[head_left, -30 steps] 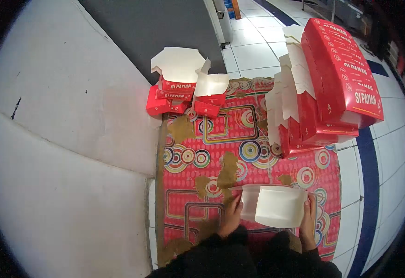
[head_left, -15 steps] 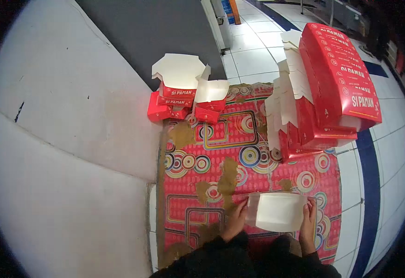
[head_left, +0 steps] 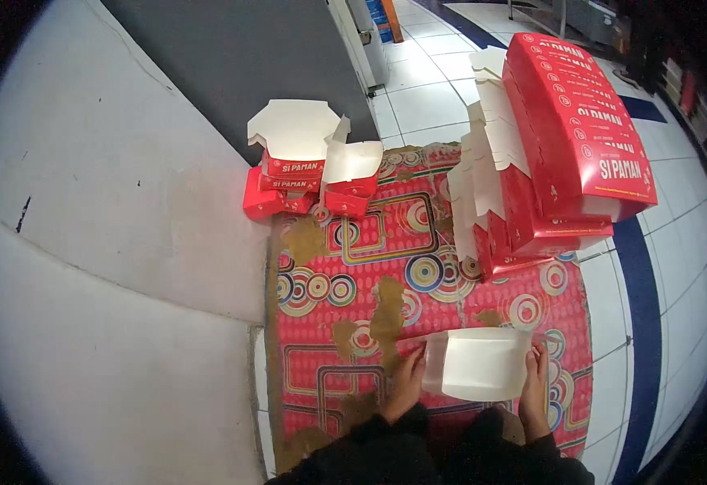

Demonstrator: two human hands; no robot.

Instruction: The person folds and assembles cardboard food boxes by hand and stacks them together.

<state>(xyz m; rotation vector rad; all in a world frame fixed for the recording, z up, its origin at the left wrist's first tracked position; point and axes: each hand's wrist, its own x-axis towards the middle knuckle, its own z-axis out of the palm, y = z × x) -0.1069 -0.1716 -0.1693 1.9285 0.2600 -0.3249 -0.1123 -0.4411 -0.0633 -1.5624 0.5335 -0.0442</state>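
Low in the view, an unclosed cardboard food box [head_left: 485, 365] shows its white inner side toward me. My left hand [head_left: 406, 378] is closed on its left edge, and my right hand [head_left: 536, 386] grips its right edge with the fingers bent around it. Thin flaps stick out at both upper corners of the box. Its outer printed side is hidden from me.
A tall nested stack of red SI PAMAN boxes [head_left: 580, 129] leans at the right. Smaller red boxes with raised white lids [head_left: 293, 174] sit at the back left. Beneath is a worn patterned red mat [head_left: 386, 242]; a white wall [head_left: 127, 242] borders the left.
Flaps at the box's upper corners now stick out further to the sides. Both hands keep their hold. The whole view has shifted slightly, so the surroundings appear further left.
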